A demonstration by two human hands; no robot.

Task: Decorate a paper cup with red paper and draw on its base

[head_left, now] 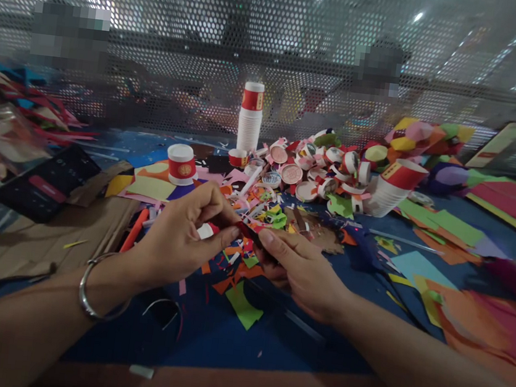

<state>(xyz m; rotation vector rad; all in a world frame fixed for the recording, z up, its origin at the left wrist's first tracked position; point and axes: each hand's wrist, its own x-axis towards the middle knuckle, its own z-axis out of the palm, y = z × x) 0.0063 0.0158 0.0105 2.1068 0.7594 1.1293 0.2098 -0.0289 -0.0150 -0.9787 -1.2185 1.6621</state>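
My left hand (185,235), with a metal bangle on its wrist, is closed in a pinch on a small dark red paper piece (248,231) over the blue table (269,338). My right hand (303,267) meets it from the right, thumb and fingers closed on the same piece. Under both hands lie colourful paper scraps (245,304). A small white and red bit shows inside the left fingers; I cannot make out what it is.
A tall stack of paper cups (250,117) stands at the back, an upturned red-banded cup (182,164) to its left, a tipped cup stack (393,187) right. Cut cup rims (316,169) are heaped between. Coloured paper sheets (473,305) lie right, cardboard (48,238) and a dark device (47,185) left.
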